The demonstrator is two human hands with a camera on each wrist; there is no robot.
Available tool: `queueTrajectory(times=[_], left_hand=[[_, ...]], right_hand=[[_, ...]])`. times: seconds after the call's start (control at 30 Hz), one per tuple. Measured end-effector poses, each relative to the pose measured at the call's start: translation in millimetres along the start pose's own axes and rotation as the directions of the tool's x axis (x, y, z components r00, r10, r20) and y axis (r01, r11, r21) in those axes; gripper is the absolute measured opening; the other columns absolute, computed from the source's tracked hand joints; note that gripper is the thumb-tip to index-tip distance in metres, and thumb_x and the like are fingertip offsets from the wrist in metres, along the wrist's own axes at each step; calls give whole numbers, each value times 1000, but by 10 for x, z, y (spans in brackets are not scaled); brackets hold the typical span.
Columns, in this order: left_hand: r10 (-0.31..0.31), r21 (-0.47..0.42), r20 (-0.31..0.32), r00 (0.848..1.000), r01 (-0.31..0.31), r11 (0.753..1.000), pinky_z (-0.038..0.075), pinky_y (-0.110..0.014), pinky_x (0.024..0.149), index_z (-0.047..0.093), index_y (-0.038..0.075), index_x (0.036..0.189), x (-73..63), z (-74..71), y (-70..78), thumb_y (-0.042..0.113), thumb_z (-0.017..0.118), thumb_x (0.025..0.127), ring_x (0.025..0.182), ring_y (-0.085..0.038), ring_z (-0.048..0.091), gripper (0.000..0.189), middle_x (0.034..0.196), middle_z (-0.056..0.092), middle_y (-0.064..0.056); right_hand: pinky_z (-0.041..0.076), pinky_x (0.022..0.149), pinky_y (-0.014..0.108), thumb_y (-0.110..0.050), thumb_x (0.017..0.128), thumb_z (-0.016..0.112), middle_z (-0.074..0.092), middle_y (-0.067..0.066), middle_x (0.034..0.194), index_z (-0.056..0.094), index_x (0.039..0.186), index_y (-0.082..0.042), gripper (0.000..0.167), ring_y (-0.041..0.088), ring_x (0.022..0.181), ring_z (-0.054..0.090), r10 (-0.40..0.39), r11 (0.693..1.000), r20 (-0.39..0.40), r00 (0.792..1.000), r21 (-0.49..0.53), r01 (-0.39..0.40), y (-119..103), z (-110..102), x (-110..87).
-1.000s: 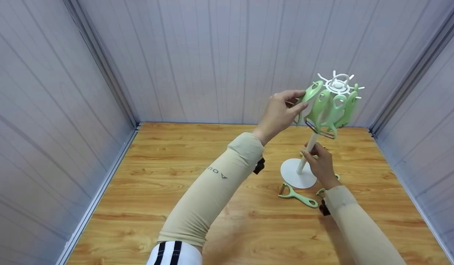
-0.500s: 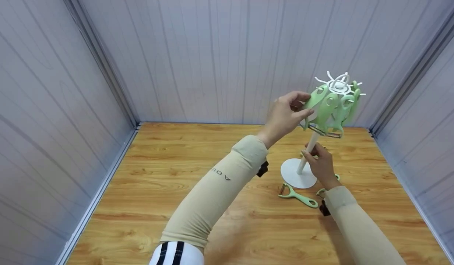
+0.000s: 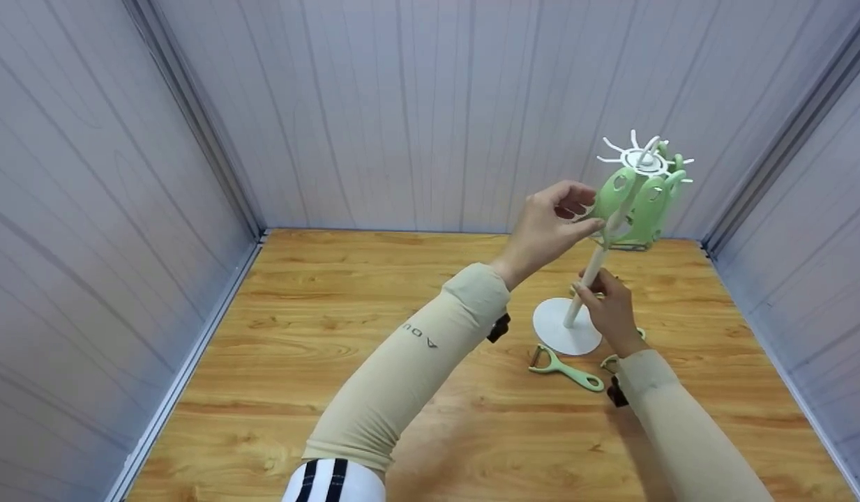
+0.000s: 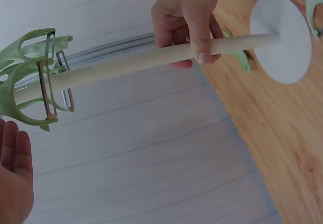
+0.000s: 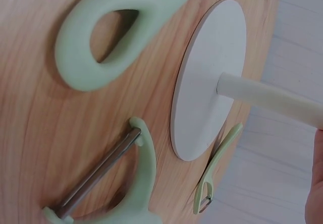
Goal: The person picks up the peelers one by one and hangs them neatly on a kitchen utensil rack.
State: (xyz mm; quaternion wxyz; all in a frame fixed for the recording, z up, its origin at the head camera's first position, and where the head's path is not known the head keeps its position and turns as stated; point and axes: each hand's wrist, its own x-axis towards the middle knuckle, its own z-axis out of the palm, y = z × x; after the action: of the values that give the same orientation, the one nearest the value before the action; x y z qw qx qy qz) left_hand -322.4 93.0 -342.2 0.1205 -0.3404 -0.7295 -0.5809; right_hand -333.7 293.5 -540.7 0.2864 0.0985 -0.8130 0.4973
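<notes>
A white utensil stand [image 3: 642,162] with a ring of hooks on top has several green peelers [image 3: 613,199] hanging around its pole. My left hand [image 3: 548,224] is beside the nearest hanging peeler, its thumb and fingertips at that peeler's left edge. The left wrist view shows the left fingers [image 4: 9,151] just below the peeler heads, slightly spread. Lower down, my right hand [image 3: 611,310] grips the cream pole [image 4: 136,62] between thumb and fingers. The round white base [image 5: 209,77] sits flat on the table.
A green peeler [image 3: 568,369] lies in front of the base. Another peeler [image 3: 609,362] is partly hidden by the right wrist, and one more peeler [image 5: 217,156] lies behind the base. Pale panel walls [image 3: 430,118] enclose the wooden table [image 3: 318,307].
The hook ring and hanging peelers have turned, the front ones swinging rightward. My left hand has shifted slightly right along with them. The right hand stays on the pole.
</notes>
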Motion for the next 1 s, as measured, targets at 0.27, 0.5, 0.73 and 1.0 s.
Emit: queueTrajectory(times=[0.27,0.5,0.73,1.0], left_hand=[[-79,-3,3,997,79,997,60,-24,98,72,-1,127,-184,-156,-213,10,85,96,105,-15,71,35,124,76,-15],[-193,-34,9,981,194,981,60,-26,96,74,0,126,-516,-225,-545,8,85,96,108,-19,71,33,125,76,-14],[-266,-7,70,962,267,964,61,-38,102,74,1,130,-787,-181,-816,11,83,97,114,-24,71,36,129,75,-15],[-315,42,153,937,312,949,61,-32,100,74,2,131,-1003,-50,-988,12,84,97,118,-27,71,37,131,75,-12]], right_hand=[[50,77,7,3,100,75,74,25,98,70,114,9,16,-7,81,61,49,999,57,997,-6,-49,-24,-66,27],[52,81,12,-16,107,71,74,19,108,69,121,0,21,-6,87,63,214,976,167,963,-69,-205,-86,-132,35],[52,84,11,-18,108,71,74,21,115,69,122,1,23,-9,90,63,202,979,237,950,-85,-187,-63,-184,70],[52,83,11,-12,106,73,75,24,115,71,121,3,22,-10,88,62,171,982,276,946,-120,-143,-37,-242,138]])
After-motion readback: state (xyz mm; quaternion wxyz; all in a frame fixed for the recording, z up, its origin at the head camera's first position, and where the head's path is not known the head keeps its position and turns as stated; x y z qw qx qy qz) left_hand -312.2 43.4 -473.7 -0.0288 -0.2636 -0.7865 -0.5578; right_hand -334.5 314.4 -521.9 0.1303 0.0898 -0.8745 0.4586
